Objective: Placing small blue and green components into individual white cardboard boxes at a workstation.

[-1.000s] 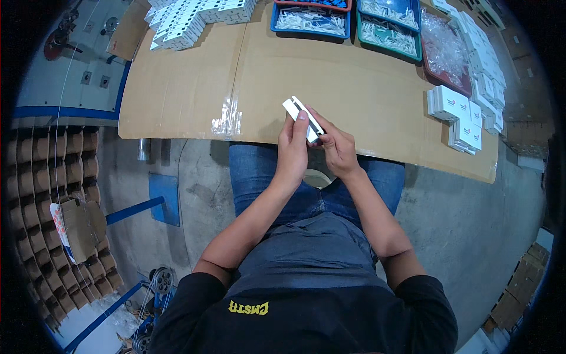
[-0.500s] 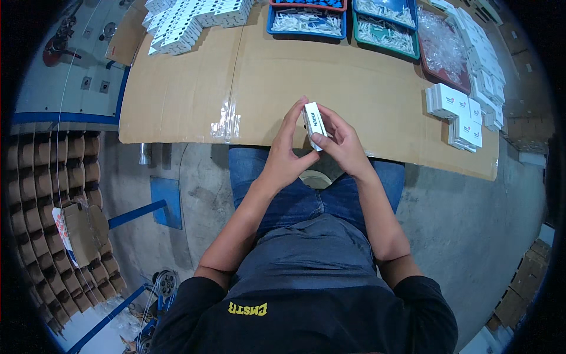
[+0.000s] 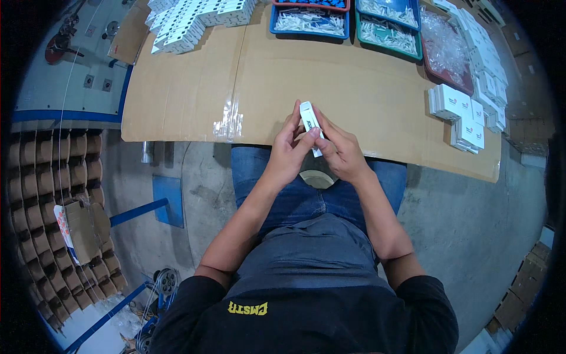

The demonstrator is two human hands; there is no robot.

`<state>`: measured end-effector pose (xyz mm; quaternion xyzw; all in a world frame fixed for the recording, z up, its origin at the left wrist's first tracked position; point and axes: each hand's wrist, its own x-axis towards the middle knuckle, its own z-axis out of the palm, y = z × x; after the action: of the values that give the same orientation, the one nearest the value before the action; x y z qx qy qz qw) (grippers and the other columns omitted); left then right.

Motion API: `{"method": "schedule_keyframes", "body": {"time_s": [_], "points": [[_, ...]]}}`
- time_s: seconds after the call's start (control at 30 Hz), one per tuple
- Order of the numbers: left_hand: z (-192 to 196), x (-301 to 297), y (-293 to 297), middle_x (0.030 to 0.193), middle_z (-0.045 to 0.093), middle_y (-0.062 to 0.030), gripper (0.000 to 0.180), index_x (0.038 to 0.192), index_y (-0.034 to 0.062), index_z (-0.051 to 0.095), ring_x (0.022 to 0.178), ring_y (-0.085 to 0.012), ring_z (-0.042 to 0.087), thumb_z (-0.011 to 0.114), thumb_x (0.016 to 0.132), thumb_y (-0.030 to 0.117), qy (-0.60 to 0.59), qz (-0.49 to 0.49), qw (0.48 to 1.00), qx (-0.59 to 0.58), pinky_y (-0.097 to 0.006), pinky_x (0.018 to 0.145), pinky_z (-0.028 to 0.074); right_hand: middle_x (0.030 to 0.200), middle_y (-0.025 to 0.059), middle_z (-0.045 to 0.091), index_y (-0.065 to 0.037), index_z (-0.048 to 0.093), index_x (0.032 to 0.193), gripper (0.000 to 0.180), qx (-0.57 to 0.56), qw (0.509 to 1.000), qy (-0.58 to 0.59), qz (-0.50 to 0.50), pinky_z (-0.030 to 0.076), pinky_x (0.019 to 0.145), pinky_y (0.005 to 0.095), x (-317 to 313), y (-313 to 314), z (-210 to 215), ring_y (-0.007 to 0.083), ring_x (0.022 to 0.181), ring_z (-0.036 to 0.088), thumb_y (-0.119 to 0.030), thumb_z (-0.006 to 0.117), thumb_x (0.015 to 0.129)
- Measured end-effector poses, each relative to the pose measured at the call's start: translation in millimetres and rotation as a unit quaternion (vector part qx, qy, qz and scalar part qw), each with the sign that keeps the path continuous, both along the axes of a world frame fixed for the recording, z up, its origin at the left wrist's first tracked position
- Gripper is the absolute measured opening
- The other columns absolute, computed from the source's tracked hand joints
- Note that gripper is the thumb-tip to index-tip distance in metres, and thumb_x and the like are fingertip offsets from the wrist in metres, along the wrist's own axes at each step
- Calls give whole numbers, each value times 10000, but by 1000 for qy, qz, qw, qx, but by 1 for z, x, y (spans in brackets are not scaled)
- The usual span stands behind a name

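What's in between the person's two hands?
In the head view, a small white box is held between the left hand and the right hand.

Single wide fisheye view from head height, downward over torso (image 3: 306, 251), hands (image 3: 346, 156) and table (image 3: 177, 97)

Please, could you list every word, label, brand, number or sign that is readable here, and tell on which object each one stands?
I do not copy wording or brands; this is where print stands:
Held white box: dark lettering, partly covered.
Black shirt: yellow lettering.
White boxes at the right: print too small to read.
White boxes at the far left: dark marks, too small to tell if they are text.
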<state>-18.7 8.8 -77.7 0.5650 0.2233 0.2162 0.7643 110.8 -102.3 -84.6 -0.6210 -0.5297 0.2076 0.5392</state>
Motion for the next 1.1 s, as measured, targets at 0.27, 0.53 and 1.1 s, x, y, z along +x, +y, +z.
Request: {"method": "schedule_keyframes", "body": {"time_s": [0.27,0.53,1.1], "points": [[-13,-1,-6,1376,553,-76,758,1651,4,193,1180,-137,579,626,1060,198,33,19,999,11,-299,1020,476,1394,298,596,56,456,1511,506,-42,998,-50,-9,530,1016,437,-3,-2,2,444,1197,647,-193,487,1072],[-19,0,-15,1286,613,-74,768,1641,-29,188,1129,-112,582,624,1066,234,42,48,998,-10,-267,996,476,1252,305,665,87,514,1446,462,-88,995,-45,-23,577,912,448,-7,-2,5,442,1049,704,-199,458,1087],[-7,1,-6,1584,307,-160,1002,1610,66,205,1484,-281,379,819,819,45,-49,35,997,38,-446,1222,340,1254,110,701,-29,654,1366,430,-120,922,350,-114,552,934,338,6,1,-1,194,1116,681,-334,483,1115]]}}
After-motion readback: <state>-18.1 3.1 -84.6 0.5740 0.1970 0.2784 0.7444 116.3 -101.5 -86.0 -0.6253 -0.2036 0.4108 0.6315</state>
